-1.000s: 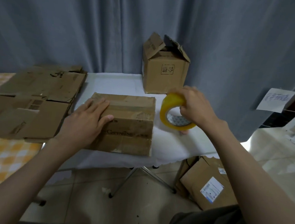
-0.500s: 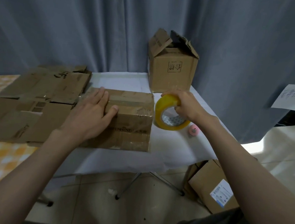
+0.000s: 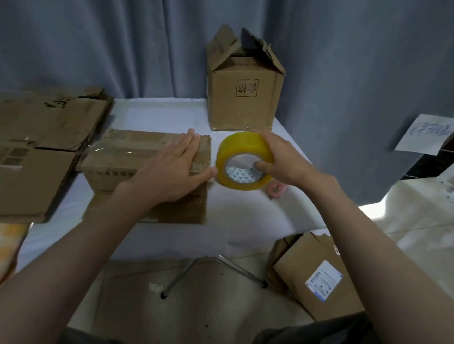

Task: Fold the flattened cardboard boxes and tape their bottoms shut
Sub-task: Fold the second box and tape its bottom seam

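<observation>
Cardboard box (image 3: 150, 171), folded, on white table (image 3: 244, 208); yellow tape roll (image 3: 244, 161) just beside its right edge.
Left hand (image 3: 172, 167) flat on box, fingers straight; right hand (image 3: 281, 159) grips tape roll, thumb in core.

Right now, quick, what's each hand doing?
Left hand: open, fingers straight, pressing flat on the folded cardboard box.
Right hand: fingers curled round the yellow tape roll, holding it beside the box.
</observation>
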The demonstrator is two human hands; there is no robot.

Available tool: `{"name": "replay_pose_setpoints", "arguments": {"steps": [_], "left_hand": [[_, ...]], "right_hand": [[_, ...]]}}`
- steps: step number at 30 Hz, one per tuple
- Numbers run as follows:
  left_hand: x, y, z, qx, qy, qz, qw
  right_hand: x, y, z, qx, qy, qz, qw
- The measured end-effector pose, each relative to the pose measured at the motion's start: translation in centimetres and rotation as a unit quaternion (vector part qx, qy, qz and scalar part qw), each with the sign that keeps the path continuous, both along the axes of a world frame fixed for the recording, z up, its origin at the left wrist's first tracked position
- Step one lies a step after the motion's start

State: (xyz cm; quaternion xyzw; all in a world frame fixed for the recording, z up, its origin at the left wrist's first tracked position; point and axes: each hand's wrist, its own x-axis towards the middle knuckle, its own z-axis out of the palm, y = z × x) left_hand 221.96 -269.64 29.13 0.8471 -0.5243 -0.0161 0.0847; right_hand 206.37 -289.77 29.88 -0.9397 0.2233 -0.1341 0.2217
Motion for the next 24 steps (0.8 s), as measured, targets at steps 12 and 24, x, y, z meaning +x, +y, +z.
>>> {"name": "replay_pose_setpoints", "arguments": {"steps": [12, 24], "left_hand": [[0.0, -0.2, 0.4, 0.021, -0.008, 0.006, 1.000], [0.7, -1.1, 2.6, -0.100, 0.039, 0.006, 0.994]], "right_hand": [[-5.3, -1.6, -0.5, 0.010, 0.182, -0.038, 0.983], [-6.6, -0.1, 0.6, 0.073, 0.078, -0.150, 0.983]]}}
